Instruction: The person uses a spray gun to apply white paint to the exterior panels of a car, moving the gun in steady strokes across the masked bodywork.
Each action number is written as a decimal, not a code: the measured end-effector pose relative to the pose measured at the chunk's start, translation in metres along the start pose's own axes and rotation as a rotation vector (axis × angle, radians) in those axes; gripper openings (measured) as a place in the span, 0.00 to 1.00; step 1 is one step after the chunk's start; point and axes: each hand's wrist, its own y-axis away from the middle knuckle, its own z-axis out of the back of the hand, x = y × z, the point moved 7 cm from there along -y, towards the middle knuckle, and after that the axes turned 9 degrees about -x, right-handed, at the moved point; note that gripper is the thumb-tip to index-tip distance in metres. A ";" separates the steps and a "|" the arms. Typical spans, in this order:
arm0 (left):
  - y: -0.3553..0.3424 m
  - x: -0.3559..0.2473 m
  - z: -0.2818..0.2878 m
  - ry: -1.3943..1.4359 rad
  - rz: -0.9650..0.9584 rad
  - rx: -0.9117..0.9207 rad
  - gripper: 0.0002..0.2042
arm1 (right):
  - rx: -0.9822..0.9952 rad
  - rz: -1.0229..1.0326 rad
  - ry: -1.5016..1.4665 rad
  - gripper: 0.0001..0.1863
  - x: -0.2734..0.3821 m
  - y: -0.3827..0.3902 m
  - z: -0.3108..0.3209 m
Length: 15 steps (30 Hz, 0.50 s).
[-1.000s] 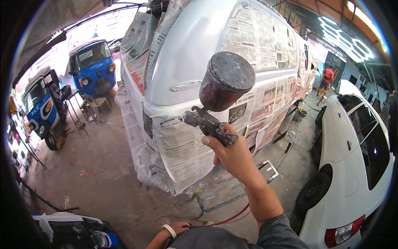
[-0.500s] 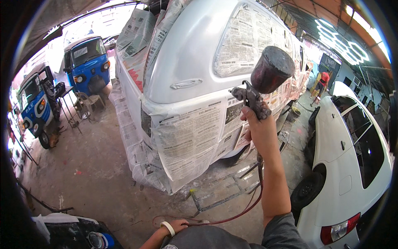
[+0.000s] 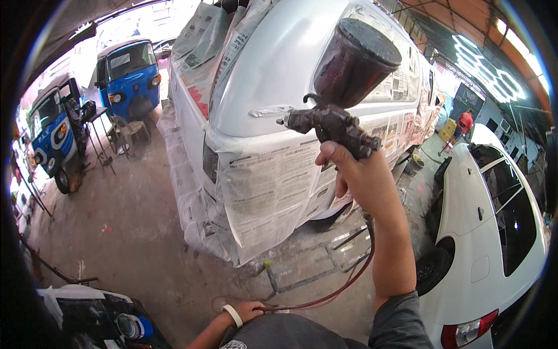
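My right hand (image 3: 351,166) grips a dark spray gun (image 3: 328,128) with a grimy cup (image 3: 354,64) on top. Its nozzle points left, in front of the silver van body (image 3: 256,75) at the rear corner; from this view I cannot tell the gap between them. Newspaper and plastic masking (image 3: 261,198) cover the van's lower panels and windows; a small taped strip (image 3: 270,110) sits on the bare panel. Low at the centre, my left hand (image 3: 247,310), with a white wristband, holds the red hose (image 3: 325,299), which runs up toward the gun.
Blue three-wheelers (image 3: 125,75) and a plastic chair (image 3: 131,128) stand left, a white car (image 3: 476,215) right. A metal frame (image 3: 296,279) lies on the concrete floor (image 3: 116,232). A dark vehicle part (image 3: 81,308) is at lower left. A worker in red (image 3: 463,122) stands behind near a bucket (image 3: 414,163).
My right hand and spray gun have risen and moved right since one second ago. The gun swung upright, then turned back with its nozzle leftward. My left hand stays on the hose.
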 end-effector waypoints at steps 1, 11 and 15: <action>0.001 -0.008 0.003 -0.003 0.015 0.007 0.16 | 0.001 0.003 0.023 0.17 0.000 -0.005 0.002; 0.016 -0.063 0.014 0.043 0.028 -0.031 0.17 | -0.252 0.164 0.275 0.19 0.023 -0.039 0.036; 0.018 -0.087 0.017 0.049 -0.027 -0.048 0.17 | -0.233 0.317 0.340 0.20 0.038 -0.043 0.034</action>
